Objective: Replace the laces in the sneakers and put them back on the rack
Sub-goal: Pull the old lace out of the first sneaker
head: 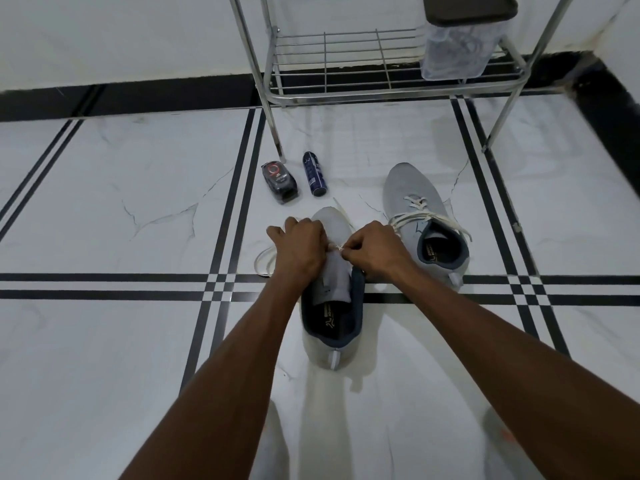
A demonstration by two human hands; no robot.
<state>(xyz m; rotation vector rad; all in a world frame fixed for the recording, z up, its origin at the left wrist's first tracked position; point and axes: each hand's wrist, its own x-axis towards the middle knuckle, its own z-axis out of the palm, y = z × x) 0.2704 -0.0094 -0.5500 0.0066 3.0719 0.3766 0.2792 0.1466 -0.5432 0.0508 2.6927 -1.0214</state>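
A grey sneaker with a dark blue lining stands on the floor in front of me, toe pointing away. My left hand and my right hand sit over its tongue, and each pinches the white lace at the eyelets. A loop of that lace trails on the floor to the left. A second grey sneaker stands to the right, laced with a white lace whose ends hang loose. The metal shoe rack stands beyond both shoes.
A dark shoe-polish container and a blue spray can lie on the white marble floor by the rack's left leg. A clear plastic container with a dark lid sits on the rack's lower shelf at the right.
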